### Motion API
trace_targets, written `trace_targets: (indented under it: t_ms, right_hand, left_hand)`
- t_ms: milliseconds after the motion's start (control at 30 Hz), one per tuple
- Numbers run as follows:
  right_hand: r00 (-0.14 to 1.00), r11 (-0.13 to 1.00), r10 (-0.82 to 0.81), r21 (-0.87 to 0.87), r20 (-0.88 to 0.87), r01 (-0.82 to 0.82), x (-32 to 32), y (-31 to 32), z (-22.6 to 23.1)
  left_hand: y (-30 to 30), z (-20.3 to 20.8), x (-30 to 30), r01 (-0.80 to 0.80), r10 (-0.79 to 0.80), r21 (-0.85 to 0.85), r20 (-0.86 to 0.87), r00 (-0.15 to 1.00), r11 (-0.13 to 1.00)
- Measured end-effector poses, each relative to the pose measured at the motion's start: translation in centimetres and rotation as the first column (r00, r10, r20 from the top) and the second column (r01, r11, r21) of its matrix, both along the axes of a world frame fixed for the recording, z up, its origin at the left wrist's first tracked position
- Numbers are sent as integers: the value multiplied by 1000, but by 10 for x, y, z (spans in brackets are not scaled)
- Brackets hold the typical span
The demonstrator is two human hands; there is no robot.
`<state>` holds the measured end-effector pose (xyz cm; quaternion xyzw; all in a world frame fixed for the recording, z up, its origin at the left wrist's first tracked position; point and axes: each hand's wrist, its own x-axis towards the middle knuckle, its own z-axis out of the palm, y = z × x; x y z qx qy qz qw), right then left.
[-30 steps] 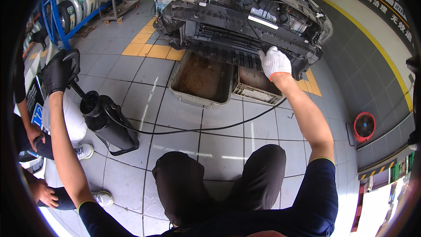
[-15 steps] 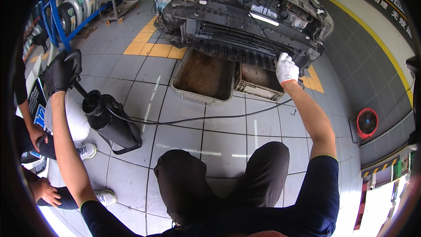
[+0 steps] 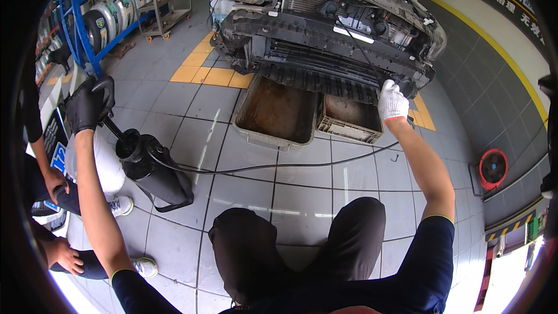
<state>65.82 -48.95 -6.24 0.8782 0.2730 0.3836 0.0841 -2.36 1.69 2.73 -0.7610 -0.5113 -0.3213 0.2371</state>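
In a black glove, my left hand (image 3: 83, 106) is closed round the looped pump handle (image 3: 107, 94) of a black pump sprayer (image 3: 154, 166). The tank leans on the floor to my left, its pump rod drawn partly out of the top. A thin black hose (image 3: 290, 166) runs from it across to my right hand (image 3: 393, 103). That hand wears a white knit glove and grips a thin spray wand (image 3: 366, 57), which points up and left at the exposed front of a car (image 3: 317, 52). The car has its bumper off, with radiator and fan parts showing.
Under the car front sit a shallow grey tub (image 3: 247, 131) and a slatted crate (image 3: 350, 131). Another person's hand (image 3: 56, 183) and leg are close at the left. Farther off stand a blue tyre rack (image 3: 78, 29), a wheeled cart (image 3: 165, 9) and a red round fan (image 3: 493, 168).
The whole view has shifted a little, so things appear slightly lower and farther right. My right hand has come slightly right and nearer with the wand. Both grips look the same.
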Motion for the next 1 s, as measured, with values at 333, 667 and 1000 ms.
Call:
trace_targets:
  t_ms: [333, 667, 1000]
  right_hand:
    - [969, 993, 83, -58, -233, -99, -35, -27, 35]
    - [900, 976, 219, 98, -377, -196, -78, 44, 78]
    - [730, 962, 203, 271, -653, -26, -43, 72, 179]
  left_hand:
    - [-3, -2, 1, -5, 5, 11, 12, 1000, 1000]
    - [10, -8, -5, 14, -14, -8, 16, 1000, 1000]
    - [3, -6, -1, -6, 6, 17, -9, 1000, 1000]
